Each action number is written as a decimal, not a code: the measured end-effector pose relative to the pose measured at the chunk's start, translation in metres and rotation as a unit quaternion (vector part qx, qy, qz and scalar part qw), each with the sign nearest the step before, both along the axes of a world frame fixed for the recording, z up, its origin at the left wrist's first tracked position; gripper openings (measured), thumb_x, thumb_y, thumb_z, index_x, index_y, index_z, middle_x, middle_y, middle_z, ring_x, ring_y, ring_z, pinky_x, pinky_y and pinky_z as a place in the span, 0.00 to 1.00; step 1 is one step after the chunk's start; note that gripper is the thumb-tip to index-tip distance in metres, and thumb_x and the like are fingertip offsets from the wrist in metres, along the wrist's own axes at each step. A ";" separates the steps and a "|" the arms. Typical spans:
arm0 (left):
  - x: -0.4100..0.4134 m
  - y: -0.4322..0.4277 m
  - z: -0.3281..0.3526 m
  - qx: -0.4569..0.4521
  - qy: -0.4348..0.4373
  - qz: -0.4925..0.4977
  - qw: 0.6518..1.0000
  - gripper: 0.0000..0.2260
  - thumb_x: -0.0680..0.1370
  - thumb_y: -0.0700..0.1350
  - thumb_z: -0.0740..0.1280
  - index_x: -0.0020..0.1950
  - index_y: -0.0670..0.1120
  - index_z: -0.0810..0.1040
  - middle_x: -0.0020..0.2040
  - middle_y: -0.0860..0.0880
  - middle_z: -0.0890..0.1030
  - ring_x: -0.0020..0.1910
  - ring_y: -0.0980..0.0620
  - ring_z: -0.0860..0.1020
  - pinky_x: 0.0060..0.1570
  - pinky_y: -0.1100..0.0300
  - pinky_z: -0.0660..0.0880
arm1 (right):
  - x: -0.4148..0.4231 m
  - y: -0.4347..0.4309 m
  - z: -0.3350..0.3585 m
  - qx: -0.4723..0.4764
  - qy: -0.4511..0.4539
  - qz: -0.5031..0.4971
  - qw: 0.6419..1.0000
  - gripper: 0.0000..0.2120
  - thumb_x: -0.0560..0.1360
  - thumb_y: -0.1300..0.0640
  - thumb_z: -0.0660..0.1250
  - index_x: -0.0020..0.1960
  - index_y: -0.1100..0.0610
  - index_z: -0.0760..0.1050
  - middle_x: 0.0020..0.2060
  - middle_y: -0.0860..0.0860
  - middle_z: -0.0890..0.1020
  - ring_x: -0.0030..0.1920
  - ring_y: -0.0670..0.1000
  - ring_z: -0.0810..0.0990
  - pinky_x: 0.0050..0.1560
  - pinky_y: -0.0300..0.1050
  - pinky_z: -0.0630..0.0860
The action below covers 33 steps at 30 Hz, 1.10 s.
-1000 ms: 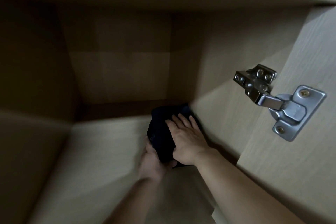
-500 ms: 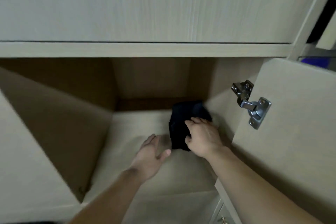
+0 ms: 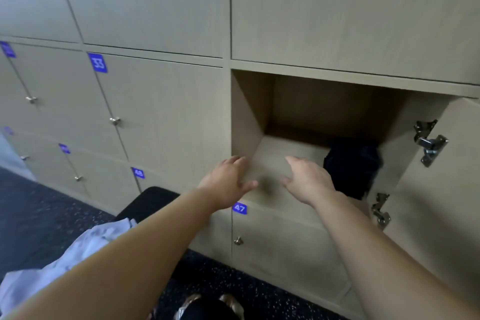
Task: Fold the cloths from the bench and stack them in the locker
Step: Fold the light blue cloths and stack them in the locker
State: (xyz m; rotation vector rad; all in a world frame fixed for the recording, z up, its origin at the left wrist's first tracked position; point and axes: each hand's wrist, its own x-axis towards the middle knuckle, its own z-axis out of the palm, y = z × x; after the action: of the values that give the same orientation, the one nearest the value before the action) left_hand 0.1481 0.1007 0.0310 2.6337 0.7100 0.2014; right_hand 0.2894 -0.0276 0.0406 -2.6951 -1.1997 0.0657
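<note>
A folded dark cloth (image 3: 352, 166) lies at the right rear of the open locker (image 3: 285, 163), against its right wall. My right hand (image 3: 307, 180) hovers over the locker floor just left of the cloth, fingers relaxed, holding nothing. My left hand (image 3: 228, 180) is at the locker's front left corner, fingers spread and empty. A pale lilac cloth (image 3: 65, 260) lies crumpled on the black bench (image 3: 148, 202) at lower left, partly hidden by my left forearm.
The locker door (image 3: 441, 189) stands open to the right with two metal hinges (image 3: 428, 141). Closed lockers with blue number tags and small knobs fill the wall left and below. The floor is dark speckled. A shoe shows at the bottom edge.
My right hand has let go of the dark cloth and both hands have drawn back toward the locker's front. The view has pulled back out of the locker, showing the bench and locker wall.
</note>
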 end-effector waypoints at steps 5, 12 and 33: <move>-0.104 0.008 -0.003 0.018 0.002 0.066 0.998 0.34 0.79 0.59 0.63 0.79 0.47 0.55 0.79 0.48 0.58 0.77 0.48 0.58 0.75 0.51 0.58 | -0.092 0.018 0.000 0.043 0.005 0.053 0.998 0.22 0.77 0.48 0.63 0.69 0.53 0.67 0.65 0.54 0.74 0.64 0.57 0.73 0.58 0.48 0.71; -0.259 0.016 -0.033 0.050 0.010 0.175 0.983 0.30 0.79 0.54 0.65 0.78 0.46 0.60 0.77 0.48 0.63 0.73 0.45 0.65 0.70 0.51 0.64 | -0.213 0.045 -0.039 0.055 0.040 0.170 0.983 0.20 0.77 0.51 0.62 0.67 0.55 0.68 0.62 0.55 0.76 0.61 0.58 0.74 0.56 0.50 0.73; -0.383 0.072 -0.169 -0.051 0.036 0.325 0.944 0.28 0.81 0.53 0.63 0.78 0.47 0.60 0.78 0.48 0.61 0.76 0.48 0.61 0.72 0.56 0.60 | -0.301 0.126 -0.166 -0.025 0.120 0.281 0.952 0.12 0.78 0.52 0.62 0.59 0.56 0.72 0.58 0.51 0.78 0.59 0.56 0.76 0.52 0.48 0.73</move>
State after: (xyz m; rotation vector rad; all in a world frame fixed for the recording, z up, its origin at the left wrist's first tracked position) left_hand -0.2348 0.1723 -0.1377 2.2280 1.5537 0.2408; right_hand -0.0114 0.0982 -0.1258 -2.2071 -1.8484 0.4896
